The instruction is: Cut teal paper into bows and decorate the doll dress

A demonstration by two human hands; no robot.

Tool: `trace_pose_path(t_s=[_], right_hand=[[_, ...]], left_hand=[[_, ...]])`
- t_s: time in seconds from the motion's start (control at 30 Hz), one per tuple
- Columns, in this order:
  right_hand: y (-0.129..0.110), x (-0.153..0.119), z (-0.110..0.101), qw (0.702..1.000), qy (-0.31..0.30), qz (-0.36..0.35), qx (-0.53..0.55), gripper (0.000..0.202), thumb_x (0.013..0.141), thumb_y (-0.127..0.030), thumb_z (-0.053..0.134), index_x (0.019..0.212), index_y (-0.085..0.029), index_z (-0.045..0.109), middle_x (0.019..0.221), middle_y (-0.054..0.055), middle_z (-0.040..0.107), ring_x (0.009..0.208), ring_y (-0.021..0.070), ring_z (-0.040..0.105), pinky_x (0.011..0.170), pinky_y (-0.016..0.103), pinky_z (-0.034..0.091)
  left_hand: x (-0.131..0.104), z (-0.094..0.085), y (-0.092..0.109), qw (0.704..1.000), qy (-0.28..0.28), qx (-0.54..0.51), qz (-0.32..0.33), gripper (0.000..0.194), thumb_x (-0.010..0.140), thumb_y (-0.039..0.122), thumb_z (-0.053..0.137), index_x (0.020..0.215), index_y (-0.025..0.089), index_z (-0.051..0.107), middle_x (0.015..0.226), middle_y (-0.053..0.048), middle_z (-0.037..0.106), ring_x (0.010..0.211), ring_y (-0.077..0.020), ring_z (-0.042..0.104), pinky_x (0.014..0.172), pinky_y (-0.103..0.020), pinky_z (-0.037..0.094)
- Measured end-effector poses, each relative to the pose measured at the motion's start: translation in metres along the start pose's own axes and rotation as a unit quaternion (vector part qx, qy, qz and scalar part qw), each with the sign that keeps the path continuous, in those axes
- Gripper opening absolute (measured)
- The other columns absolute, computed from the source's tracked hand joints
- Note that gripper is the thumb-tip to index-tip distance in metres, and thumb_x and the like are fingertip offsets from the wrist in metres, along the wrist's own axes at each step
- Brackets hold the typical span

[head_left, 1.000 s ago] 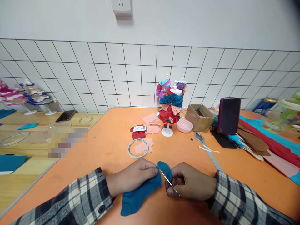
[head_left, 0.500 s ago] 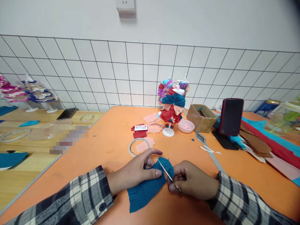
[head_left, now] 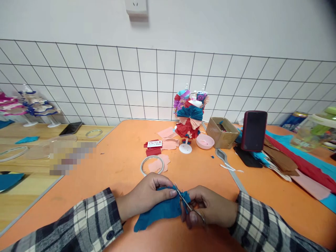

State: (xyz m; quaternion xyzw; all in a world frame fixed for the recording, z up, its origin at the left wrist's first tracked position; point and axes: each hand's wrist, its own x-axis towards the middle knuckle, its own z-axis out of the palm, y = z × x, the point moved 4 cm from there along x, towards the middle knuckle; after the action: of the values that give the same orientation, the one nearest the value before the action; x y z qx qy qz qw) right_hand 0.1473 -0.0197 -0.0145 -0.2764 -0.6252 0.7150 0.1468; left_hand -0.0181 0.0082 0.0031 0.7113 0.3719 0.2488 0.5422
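I see an orange tabletop [head_left: 115, 164] against a white wall [head_left: 78, 21] with gridded tiles [head_left: 147, 80]. The teal paper [head_left: 161, 210] lies between the hands — my left hand [head_left: 147, 192] pinches its upper edge, thumb against fingers; my right hand [head_left: 210, 206] grips small scissors [head_left: 186, 203] across its right end.

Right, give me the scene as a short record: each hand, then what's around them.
left hand: pinching a teal sheet
right hand: holding scissors at the sheet's right end
beyond the hands: pale ring overlapping a pink scrap
farther back: ruffled figure on a stand, pink bowl, open box
right side: upright phone
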Motion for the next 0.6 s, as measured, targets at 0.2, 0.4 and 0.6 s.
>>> trace_pose_path(t_s=[0.2, 0.4, 0.6], right_hand=[[0.0046, 0.0016, 0.0023, 0.999, -0.010, 0.031, 0.034, 0.047, 0.065, -0.054, 0.077, 0.079, -0.011, 0.065, 0.065, 0.000, 0.059, 0.055, 0.0079, 0.054, 0.041, 0.012, 0.043], [0.0071, 0.0033, 0.0057, 0.995, -0.020, 0.040, 0.089, 0.052, 0.060, -0.056, 0.080, 0.081, -0.010, 0.065, 0.067, 0.002, 0.060, 0.055, 0.0088, 0.058, 0.039, 0.011, 0.040], [0.0095, 0.0048, 0.0086, 0.993, -0.032, 0.025, 0.114, 0.053, 0.066, -0.059, 0.075, 0.082, -0.009, 0.065, 0.068, 0.005, 0.063, 0.061, 0.0116, 0.060, 0.044, 0.015, 0.045]], left_hand=[[-0.0028, 0.0037, 0.0004, 0.999, -0.025, -0.004, -0.021, 0.034, 0.078, 0.043, 0.066, 0.062, 0.013, 0.067, 0.053, 0.003, 0.051, 0.051, -0.0085, 0.040, 0.050, -0.021, 0.031], [-0.0038, 0.0065, -0.0024, 0.997, -0.060, -0.022, -0.038, 0.037, 0.078, 0.045, 0.067, 0.059, 0.013, 0.065, 0.052, 0.003, 0.049, 0.050, -0.0079, 0.038, 0.049, -0.020, 0.030], [-0.0048, 0.0061, -0.0040, 0.997, -0.074, -0.025, -0.024, 0.034, 0.077, 0.045, 0.068, 0.073, 0.011, 0.072, 0.067, -0.002, 0.065, 0.060, -0.0120, 0.052, 0.057, -0.022, 0.040]])
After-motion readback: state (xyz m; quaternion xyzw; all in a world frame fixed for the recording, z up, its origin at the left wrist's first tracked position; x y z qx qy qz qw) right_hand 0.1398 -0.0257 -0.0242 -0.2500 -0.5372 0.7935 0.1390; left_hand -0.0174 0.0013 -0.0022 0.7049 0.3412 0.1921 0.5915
